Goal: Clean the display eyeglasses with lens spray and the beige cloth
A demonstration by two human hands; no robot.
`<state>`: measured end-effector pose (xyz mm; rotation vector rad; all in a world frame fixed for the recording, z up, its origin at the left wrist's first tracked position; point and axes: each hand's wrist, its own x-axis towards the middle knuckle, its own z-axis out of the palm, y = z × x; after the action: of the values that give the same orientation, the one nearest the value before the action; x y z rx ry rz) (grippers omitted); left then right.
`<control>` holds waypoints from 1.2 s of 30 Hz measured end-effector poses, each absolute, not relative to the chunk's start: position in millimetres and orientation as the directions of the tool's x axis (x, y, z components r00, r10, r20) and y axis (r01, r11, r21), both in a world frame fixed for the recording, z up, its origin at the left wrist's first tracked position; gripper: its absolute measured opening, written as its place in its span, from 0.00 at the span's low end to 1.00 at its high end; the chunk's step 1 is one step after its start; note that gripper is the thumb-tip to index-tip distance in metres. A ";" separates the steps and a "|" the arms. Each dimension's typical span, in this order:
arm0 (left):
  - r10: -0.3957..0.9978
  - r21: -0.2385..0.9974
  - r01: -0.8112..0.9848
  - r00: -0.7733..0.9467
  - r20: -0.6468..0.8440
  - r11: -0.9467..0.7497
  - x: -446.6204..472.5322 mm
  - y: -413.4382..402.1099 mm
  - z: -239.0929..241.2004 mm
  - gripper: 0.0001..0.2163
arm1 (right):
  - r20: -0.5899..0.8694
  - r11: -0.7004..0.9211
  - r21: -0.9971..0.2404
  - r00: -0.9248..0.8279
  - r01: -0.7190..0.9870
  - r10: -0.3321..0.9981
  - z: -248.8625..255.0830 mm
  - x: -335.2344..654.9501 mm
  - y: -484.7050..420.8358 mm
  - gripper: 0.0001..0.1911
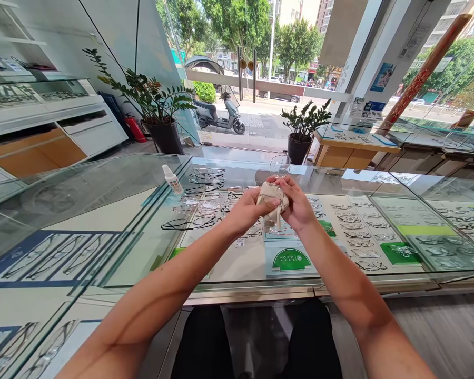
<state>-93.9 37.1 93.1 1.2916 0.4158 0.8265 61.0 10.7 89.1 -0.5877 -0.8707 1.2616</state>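
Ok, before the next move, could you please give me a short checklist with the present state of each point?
1. Left hand on the beige cloth: ok, fingers gripping it.
2. Right hand on the cloth: ok, holding its other side.
3. Spray bottle standing: ok, on the glass counter, apart from both hands.
4. Contents of the cloth's folds: cannot tell, mostly covered.
5. Hands lifted off the counter: cannot tell from this angle.

Creased, matt cloth [267,192] contrasts with the smooth, glossy glass of a display counter [114,171] and the white plastic of a spray bottle [174,182], as shiny leaves [158,100] top a smooth pot [165,139] and a cabinet [342,156] shows a wood finish.
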 end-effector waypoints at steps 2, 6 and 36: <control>0.788 0.951 -0.306 0.596 0.157 0.042 -92.1 33.4 93.4 0.26 | 0.243 0.240 -0.798 0.068 -0.553 0.968 88.7 58.5 9.7 0.16; 0.857 0.946 -0.321 0.497 0.134 0.038 -89.4 27.0 96.1 0.27 | 0.304 0.292 -0.818 0.059 -0.496 0.951 92.7 52.0 3.7 0.14; 0.815 0.909 -0.232 0.406 0.414 -0.347 -110.4 70.1 98.4 0.31 | 0.308 0.281 -0.921 -0.062 -0.270 0.949 93.3 67.7 8.2 0.13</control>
<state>-110.4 70.1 98.4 1.5613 0.5339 1.1892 67.7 8.2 93.3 -0.7479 -1.2167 1.1688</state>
